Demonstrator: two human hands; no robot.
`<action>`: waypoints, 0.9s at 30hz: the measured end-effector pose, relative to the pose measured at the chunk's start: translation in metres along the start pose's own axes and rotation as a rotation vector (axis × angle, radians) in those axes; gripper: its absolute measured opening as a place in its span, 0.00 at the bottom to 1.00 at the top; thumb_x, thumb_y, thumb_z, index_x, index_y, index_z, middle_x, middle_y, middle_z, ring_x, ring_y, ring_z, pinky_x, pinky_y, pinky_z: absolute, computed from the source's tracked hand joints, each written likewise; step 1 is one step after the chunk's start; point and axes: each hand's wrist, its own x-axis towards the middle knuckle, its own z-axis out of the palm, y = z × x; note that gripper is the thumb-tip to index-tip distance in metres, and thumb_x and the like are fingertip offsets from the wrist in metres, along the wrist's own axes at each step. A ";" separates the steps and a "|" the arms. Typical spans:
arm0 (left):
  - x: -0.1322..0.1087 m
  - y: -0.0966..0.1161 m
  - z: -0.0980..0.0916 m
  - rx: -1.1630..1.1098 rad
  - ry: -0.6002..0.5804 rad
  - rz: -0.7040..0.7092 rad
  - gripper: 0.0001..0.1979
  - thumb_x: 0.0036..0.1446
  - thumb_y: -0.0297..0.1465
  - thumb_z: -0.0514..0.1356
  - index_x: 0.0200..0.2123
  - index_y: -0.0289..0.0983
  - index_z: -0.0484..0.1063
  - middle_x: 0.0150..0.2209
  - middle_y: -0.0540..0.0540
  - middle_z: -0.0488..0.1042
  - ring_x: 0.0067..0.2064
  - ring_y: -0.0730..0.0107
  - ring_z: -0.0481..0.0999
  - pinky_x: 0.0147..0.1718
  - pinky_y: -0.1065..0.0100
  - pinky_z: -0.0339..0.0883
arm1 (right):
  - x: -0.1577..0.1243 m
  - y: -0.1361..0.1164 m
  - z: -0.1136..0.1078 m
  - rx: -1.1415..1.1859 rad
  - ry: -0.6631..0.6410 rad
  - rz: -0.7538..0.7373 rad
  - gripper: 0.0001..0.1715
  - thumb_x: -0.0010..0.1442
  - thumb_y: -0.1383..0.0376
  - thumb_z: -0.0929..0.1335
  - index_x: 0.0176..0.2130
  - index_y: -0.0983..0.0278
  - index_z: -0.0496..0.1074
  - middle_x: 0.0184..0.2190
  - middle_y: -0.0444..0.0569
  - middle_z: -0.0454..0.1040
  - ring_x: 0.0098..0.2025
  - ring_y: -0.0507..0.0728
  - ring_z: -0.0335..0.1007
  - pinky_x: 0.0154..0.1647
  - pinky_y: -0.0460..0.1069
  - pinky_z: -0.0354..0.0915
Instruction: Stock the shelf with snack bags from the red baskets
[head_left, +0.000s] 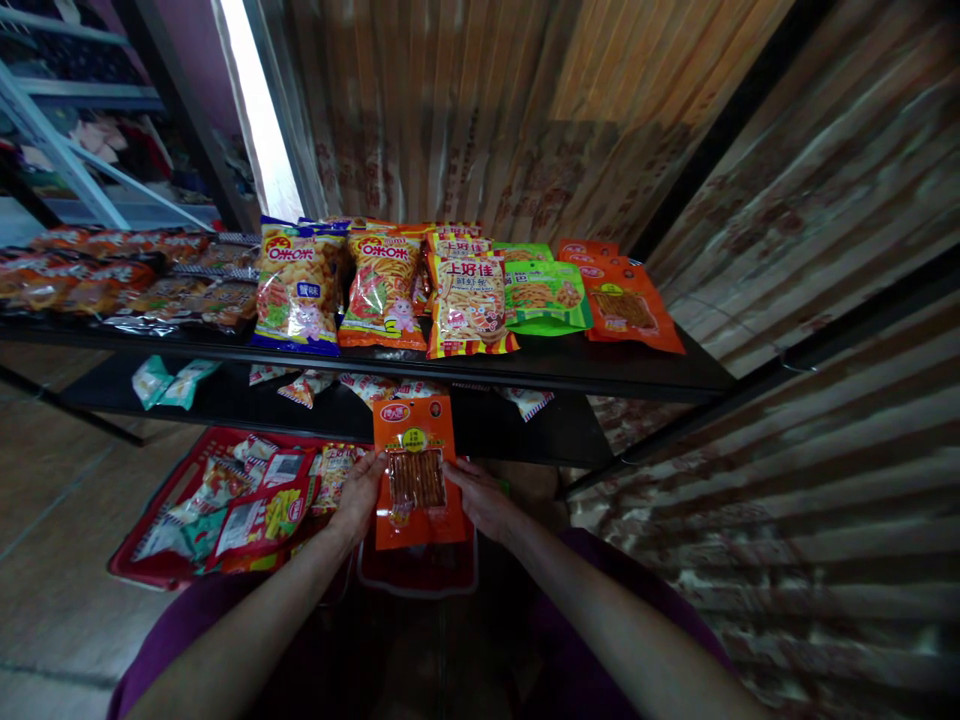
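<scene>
Between my two hands is an orange snack packet (416,478), held upright with its front toward me and brown sticks showing in its window. My left hand (360,495) grips its left edge, thumb on the front. On the opposite edge, my right hand (480,497) is closed the same way. The fingers behind the packet are hidden. Similar orange packets (626,305) lie at the right end of the upper shelf (637,365). Beside them are a green snack bag (546,300) and a bag of prawn crackers (471,305).
Below my left hand stands a red basket (124,560) filled with snack bags, and a second red basket (420,580) is under the packet. More bags lie on the lower shelf (517,440). A black post (675,430) and curtain (810,500) border the right side.
</scene>
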 end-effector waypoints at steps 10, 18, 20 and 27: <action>-0.001 0.004 0.001 -0.039 0.042 -0.078 0.17 0.37 0.42 0.67 0.29 0.37 0.73 0.32 0.47 0.79 0.39 0.63 0.76 0.39 0.65 0.66 | -0.001 -0.004 -0.001 0.016 -0.054 -0.039 0.20 0.46 0.56 0.74 0.37 0.64 0.74 0.35 0.49 0.79 0.42 0.60 0.75 0.50 0.58 0.67; -0.004 0.002 0.000 -0.060 -0.053 -0.174 0.14 0.38 0.34 0.67 0.30 0.36 0.72 0.31 0.48 0.78 0.33 0.68 0.76 0.33 0.69 0.65 | 0.003 -0.006 -0.006 0.057 0.039 -0.017 0.17 0.46 0.58 0.74 0.36 0.63 0.73 0.34 0.48 0.79 0.41 0.61 0.75 0.46 0.58 0.68; -0.008 0.004 0.000 -0.019 -0.092 -0.209 0.12 0.37 0.32 0.66 0.30 0.37 0.72 0.27 0.50 0.77 0.27 0.72 0.74 0.26 0.73 0.62 | 0.005 -0.008 -0.008 0.069 0.056 -0.023 0.17 0.47 0.59 0.73 0.37 0.62 0.72 0.34 0.48 0.79 0.41 0.61 0.75 0.45 0.59 0.69; -0.014 0.002 -0.003 0.017 -0.253 -0.252 0.13 0.38 0.28 0.67 0.32 0.35 0.73 0.26 0.49 0.77 0.25 0.73 0.74 0.25 0.74 0.61 | 0.013 -0.015 -0.017 0.053 0.070 -0.091 0.15 0.50 0.60 0.71 0.38 0.63 0.72 0.35 0.49 0.79 0.43 0.61 0.75 0.47 0.58 0.68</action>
